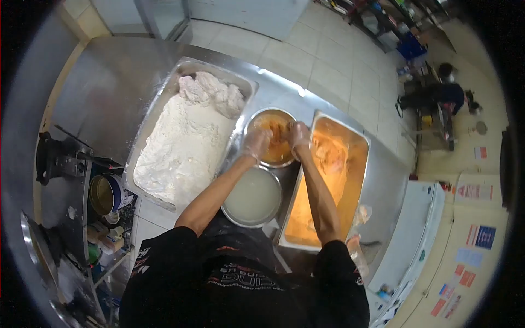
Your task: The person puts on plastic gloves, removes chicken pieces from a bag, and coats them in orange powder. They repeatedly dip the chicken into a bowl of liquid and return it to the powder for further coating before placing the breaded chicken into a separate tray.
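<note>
A round metal bowl (281,162) holds orange-brown liquid with reddish-brown matter in it. Over its left side is my left hand (257,143), in a clear plastic glove, fingers curled inward above the liquid. My right hand (299,135), gloved too, is at the right rim with its fingers bent down; what they grip is too small to make out. Left of the bowl, a deep metal tray (143,143) contains white flour (183,145) and flour-coated pieces (213,93). On the right, another tray (358,164) contains orange powder (320,186) and a few coated lumps.
Closer to my body stands a metal bowl of cloudy whitish liquid (252,197). All these sit along a steel table (104,82). A blue-rimmed bucket (104,194) is on a shelf at left, a white freezer (410,235) at right. Another person (437,95) stands far off.
</note>
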